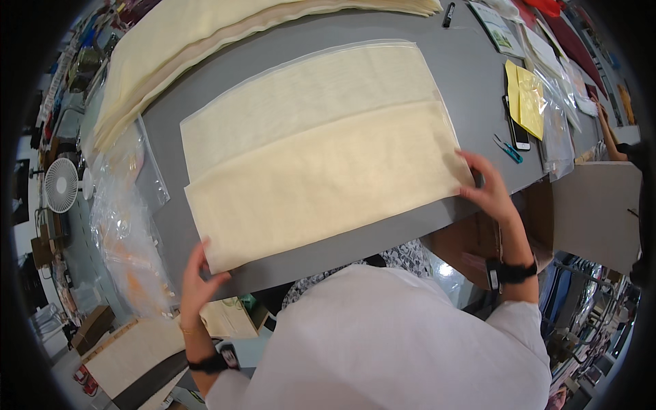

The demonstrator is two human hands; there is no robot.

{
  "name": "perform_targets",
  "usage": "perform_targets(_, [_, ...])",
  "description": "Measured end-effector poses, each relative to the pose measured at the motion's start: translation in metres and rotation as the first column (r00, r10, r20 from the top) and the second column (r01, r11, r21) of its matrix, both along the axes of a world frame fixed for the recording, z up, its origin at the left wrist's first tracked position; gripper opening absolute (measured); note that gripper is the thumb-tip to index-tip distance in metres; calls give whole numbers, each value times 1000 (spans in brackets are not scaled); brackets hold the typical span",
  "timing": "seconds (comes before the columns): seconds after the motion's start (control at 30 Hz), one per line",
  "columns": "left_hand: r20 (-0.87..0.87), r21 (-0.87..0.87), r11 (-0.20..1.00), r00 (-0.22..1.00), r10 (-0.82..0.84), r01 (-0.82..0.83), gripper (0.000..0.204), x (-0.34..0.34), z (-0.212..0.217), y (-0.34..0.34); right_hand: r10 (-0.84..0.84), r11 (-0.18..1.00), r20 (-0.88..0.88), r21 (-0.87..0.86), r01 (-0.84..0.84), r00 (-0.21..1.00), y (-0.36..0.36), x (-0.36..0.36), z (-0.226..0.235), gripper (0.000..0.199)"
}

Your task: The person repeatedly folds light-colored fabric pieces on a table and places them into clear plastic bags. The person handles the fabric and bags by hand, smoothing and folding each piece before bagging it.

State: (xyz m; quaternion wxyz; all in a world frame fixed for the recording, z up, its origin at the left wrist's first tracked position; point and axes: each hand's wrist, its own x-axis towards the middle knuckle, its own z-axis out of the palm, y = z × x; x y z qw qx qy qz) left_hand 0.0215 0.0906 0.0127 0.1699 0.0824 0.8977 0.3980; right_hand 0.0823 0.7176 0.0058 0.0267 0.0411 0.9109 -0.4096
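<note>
A pale cream piece of cloth (328, 171) lies folded on the grey table (273, 270), its nearer panel overlapping a paler panel (301, 96) behind. A thin whitish, see-through edge runs along the far side. My left hand (197, 283) is at the near left corner, thumb and fingers apart around it. At the right edge is my right hand (488, 190), its fingertips touching the cloth and its thumb spread away from the fingers. Neither hand is closed on the fabric.
A stack of cream cloth (225, 27) curves along the far side. Clear plastic bags (126, 225) hang at the left. Teal thread snips (509, 150), a phone (521, 142), yellow paper (526, 99) and a black marker (448, 15) lie rightward. Another person's arm (605, 130) shows far right.
</note>
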Motion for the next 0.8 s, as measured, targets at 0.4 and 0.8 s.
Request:
perform_targets(0.4, [15, 400, 769, 843, 538, -499, 25, -88, 14, -22, -293, 956, -310, -75, 284, 904, 3, -94, 10, 24])
perform_targets(0.8, [-501, -425, 861, 865, 33, -279, 34, -247, -47, 29, -91, 649, -460, 645, 403, 883, -23, -261, -48, 31])
